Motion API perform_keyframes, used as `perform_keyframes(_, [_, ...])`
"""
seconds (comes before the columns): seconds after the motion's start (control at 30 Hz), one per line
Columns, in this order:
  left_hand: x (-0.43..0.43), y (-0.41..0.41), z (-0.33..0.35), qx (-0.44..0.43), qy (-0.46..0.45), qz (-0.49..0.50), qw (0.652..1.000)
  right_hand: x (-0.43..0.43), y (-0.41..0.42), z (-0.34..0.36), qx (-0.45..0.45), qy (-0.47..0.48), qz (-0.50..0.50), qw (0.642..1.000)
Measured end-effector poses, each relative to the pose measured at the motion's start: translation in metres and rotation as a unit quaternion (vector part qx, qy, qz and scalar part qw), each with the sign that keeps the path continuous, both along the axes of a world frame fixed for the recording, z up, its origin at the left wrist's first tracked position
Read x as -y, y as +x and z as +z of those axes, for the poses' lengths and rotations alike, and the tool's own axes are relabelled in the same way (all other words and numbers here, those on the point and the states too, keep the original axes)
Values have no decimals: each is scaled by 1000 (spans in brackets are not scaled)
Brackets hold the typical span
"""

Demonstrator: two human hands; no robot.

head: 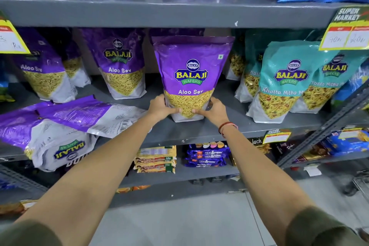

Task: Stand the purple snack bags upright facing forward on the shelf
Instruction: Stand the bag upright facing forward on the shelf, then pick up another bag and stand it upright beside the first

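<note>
A purple Aloo Sev bag [190, 66] stands upright, label forward, near the middle of the grey shelf [179, 132]. My left hand [160, 107] grips its lower left corner and my right hand [212, 111] grips its lower right corner. Two more purple bags stand upright further back, one [121, 62] left of centre and one [43, 66] at far left. Two purple bags lie flat at the shelf's front left: one [87, 115] back side up, resting on another [48, 144] whose label faces up and reads upside down.
Teal Khatta Mitha bags [283, 78] stand to the right. Yellow price tags [346, 34] hang from the upper shelf edge. More purple and blue bags sit on the shelf above. Biscuit packs [206, 155] lie on the shelf below. A slanted metal brace [323, 128] crosses at right.
</note>
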State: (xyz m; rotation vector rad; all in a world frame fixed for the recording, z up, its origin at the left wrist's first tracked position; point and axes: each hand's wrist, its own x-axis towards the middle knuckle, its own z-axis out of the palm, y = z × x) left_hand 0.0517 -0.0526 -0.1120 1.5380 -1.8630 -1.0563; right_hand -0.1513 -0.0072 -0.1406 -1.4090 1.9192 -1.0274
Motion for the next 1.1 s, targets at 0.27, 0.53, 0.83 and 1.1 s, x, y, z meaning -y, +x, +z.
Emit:
perform_keyframes(0.27, [-23, -3, 1, 22, -19, -5, 1000, -25, 2, 0, 2, -10, -7, 1000])
perform_keyframes(0.53, [-50, 4, 19, -10, -94, 31, 995, -55, 34, -4, 42, -22, -137, 989])
perform_keyframes(0.83, [-126, 94, 7, -145, -233, 363, 890, -48, 130, -6, 230, 44, 1, 972])
perform_keyframes(1.1, [-100, 101, 15, -437, 261, 364, 780, -15, 181, 15, 180, 124, 104, 970])
